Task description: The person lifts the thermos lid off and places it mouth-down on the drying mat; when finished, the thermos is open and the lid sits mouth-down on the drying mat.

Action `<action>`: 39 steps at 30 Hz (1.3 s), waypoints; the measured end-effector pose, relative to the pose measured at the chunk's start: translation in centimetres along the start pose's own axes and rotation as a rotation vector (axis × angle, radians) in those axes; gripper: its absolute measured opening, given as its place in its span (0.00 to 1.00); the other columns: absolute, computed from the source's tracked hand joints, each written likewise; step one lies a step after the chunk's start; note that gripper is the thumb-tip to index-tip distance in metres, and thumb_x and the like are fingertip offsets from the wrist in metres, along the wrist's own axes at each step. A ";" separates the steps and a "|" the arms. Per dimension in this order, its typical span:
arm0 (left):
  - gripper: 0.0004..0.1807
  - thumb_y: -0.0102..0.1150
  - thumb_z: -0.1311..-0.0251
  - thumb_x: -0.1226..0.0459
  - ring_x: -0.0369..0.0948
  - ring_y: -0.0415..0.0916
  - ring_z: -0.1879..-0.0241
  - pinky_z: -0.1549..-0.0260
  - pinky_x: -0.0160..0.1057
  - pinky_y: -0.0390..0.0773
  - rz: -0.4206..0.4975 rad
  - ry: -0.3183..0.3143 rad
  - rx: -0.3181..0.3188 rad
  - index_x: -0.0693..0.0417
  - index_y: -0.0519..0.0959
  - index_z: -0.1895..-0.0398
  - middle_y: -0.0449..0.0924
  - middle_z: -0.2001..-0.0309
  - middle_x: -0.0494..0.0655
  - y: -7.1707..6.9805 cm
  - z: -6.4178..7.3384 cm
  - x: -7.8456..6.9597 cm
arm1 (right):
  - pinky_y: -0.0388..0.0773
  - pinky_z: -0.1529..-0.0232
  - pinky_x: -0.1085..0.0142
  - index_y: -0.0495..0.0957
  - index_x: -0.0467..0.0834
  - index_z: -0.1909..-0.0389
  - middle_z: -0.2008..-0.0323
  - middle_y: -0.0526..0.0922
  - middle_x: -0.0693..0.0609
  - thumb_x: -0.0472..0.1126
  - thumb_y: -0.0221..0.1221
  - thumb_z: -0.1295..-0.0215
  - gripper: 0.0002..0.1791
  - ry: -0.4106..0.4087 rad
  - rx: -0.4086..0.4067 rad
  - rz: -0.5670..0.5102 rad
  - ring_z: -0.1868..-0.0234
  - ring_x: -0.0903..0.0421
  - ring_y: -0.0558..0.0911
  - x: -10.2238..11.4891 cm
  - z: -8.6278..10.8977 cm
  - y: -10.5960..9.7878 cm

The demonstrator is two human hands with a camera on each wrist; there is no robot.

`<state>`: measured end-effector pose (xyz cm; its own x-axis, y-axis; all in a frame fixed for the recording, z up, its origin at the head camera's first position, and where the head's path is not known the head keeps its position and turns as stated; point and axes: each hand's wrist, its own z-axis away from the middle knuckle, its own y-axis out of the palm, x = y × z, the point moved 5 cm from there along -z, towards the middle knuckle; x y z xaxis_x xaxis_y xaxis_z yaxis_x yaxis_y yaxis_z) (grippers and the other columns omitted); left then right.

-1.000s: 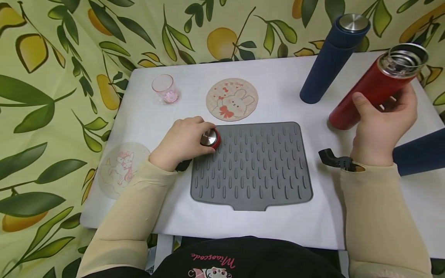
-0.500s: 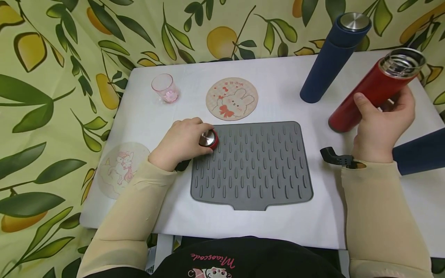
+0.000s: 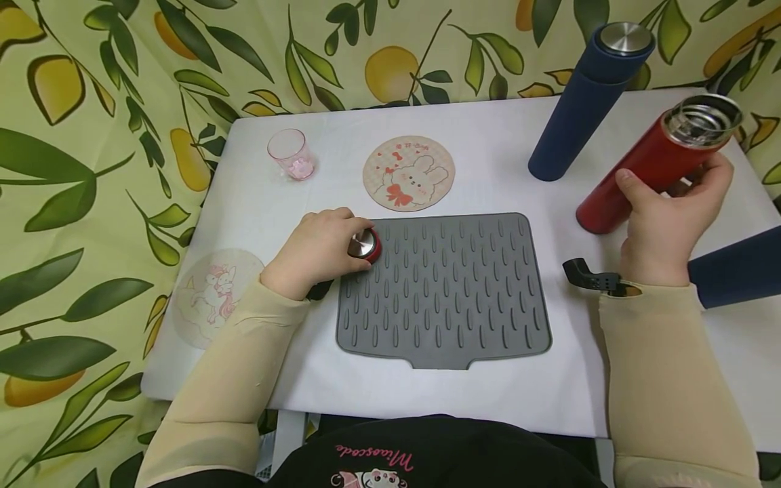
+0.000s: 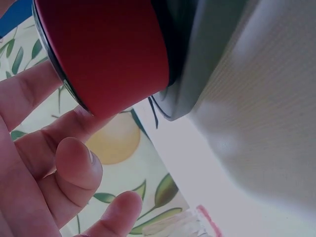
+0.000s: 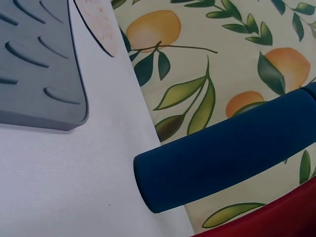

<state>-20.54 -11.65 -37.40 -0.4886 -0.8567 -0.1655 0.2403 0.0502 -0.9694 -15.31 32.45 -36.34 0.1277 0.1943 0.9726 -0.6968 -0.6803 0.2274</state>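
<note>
At the far left corner of the grey drying mat (image 3: 451, 291), my left hand (image 3: 318, 249) holds a red bottle lid (image 3: 365, 245) with a silver top. In the left wrist view the red lid (image 4: 106, 54) sits against the mat, with fingers along its rim. My right hand (image 3: 674, 213) grips the side of a red thermos bottle (image 3: 647, 169) at the table's right. The bottle has no lid on, and its steel mouth shows. Only a red strip of the bottle (image 5: 276, 217) appears in the right wrist view.
A capped navy bottle (image 3: 586, 105) stands behind the red one, and another navy bottle (image 3: 741, 264) shows beyond my right wrist. A pink glass (image 3: 289, 152) stands at the back left. Two round coasters lie flat, a rabbit one (image 3: 409, 173) and a unicorn one (image 3: 213, 298).
The red bottle's mouth has come slightly down and to the left in my right hand. My left hand has shifted a little leftward with the lid.
</note>
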 end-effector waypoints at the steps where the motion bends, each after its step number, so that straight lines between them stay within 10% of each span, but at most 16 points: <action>1: 0.33 0.85 0.45 0.48 0.50 0.83 0.54 0.50 0.56 0.78 0.000 -0.001 0.002 0.41 0.86 0.36 0.84 0.52 0.45 0.0 0.0 0.0 | 0.65 0.18 0.60 0.66 0.57 0.23 0.24 0.70 0.60 0.26 0.73 0.34 0.45 0.009 0.001 0.016 0.22 0.62 0.66 0.1 0.1 0.0; 22: 0.31 0.86 0.45 0.53 0.47 0.83 0.54 0.48 0.56 0.78 0.025 -0.065 0.062 0.43 0.86 0.38 0.83 0.51 0.45 -0.2 -0.5 -1.2 | 0.66 0.18 0.57 0.48 0.72 0.15 0.16 0.54 0.64 0.30 0.72 0.31 0.59 0.103 0.026 0.274 0.18 0.65 0.57 2.0 2.5 -1.9; 29: 0.31 0.84 0.43 0.52 0.51 0.82 0.53 0.50 0.56 0.80 0.007 -0.071 0.058 0.44 0.84 0.36 0.81 0.51 0.48 -0.3 -0.1 -1.3 | 0.55 0.14 0.61 0.40 0.74 0.13 0.12 0.49 0.66 0.37 0.70 0.28 0.60 0.142 0.058 0.568 0.13 0.62 0.52 1.4 5.3 -4.0; 33: 0.34 0.84 0.43 0.48 0.54 0.78 0.45 0.45 0.58 0.76 -0.017 -0.058 0.023 0.44 0.84 0.33 0.82 0.45 0.49 -0.5 0.1 -1.3 | 0.66 0.21 0.66 0.48 0.69 0.12 0.15 0.58 0.66 0.36 0.69 0.26 0.55 0.133 0.060 0.687 0.19 0.64 0.63 0.5 6.8 -6.0; 39: 0.39 0.81 0.39 0.46 0.54 0.76 0.33 0.35 0.60 0.75 0.036 0.022 -0.054 0.45 0.80 0.26 0.82 0.32 0.49 -0.9 0.4 -2.1 | 0.80 0.53 0.80 0.86 0.42 0.39 0.52 0.85 0.53 0.27 0.66 0.27 0.18 -0.024 -0.061 0.280 0.53 0.60 0.83 0.0 8.2 -10.1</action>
<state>-19.41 -10.13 -36.12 -0.4990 -0.8423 -0.2037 0.2125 0.1090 -0.9711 -2.53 33.52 -38.24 -0.0592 -0.0129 0.9982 -0.7482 -0.6613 -0.0530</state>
